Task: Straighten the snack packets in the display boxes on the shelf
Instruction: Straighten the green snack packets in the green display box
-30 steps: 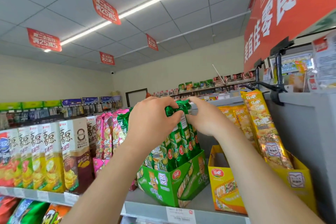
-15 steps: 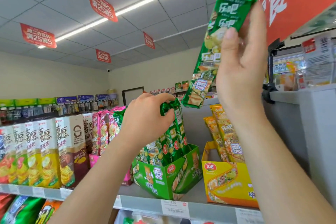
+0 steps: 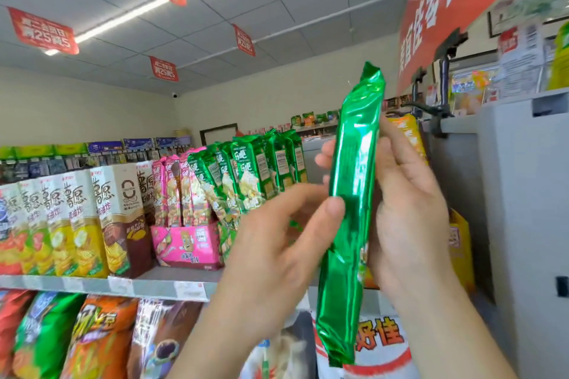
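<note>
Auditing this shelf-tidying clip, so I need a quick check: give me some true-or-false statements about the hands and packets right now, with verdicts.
1. The left hand and right hand both hold one green packet. True.
2. That packet lies flat. False: it is held nearly upright in the air.
3. The pink display box stands left of the shelved green packets. True.
4. The held packet's printed front faces the camera. False: a plain shiny green side does.
</note>
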### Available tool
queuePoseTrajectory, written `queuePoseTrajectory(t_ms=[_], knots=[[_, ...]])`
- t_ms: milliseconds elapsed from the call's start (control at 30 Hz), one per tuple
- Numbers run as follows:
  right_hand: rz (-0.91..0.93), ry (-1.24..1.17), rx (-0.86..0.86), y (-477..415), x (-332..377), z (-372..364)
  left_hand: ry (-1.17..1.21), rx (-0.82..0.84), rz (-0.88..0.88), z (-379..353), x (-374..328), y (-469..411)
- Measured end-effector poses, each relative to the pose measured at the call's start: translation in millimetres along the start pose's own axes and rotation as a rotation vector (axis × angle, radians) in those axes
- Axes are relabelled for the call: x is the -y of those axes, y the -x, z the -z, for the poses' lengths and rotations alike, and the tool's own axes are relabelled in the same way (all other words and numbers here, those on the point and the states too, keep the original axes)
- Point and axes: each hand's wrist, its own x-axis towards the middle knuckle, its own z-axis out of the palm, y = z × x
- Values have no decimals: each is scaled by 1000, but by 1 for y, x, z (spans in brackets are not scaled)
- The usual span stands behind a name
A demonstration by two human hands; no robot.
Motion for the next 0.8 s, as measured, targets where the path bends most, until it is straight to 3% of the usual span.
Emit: queuePoseTrajectory(t_ms=[133,233,367,533,800], knots=[[-3,207,10,28,-8,7,299,-27,203,-24,2,38],[73,334,119,46,-2,16,400,-110,280,-30,0,52],[83,399,237,53,10,25,441,-101,318,-38,0,64],[-55,295,55,62,14,32,411,-96,428,-55,1,85],[-92,177,-115,73,14,33,401,-57,473,-68,5,114]])
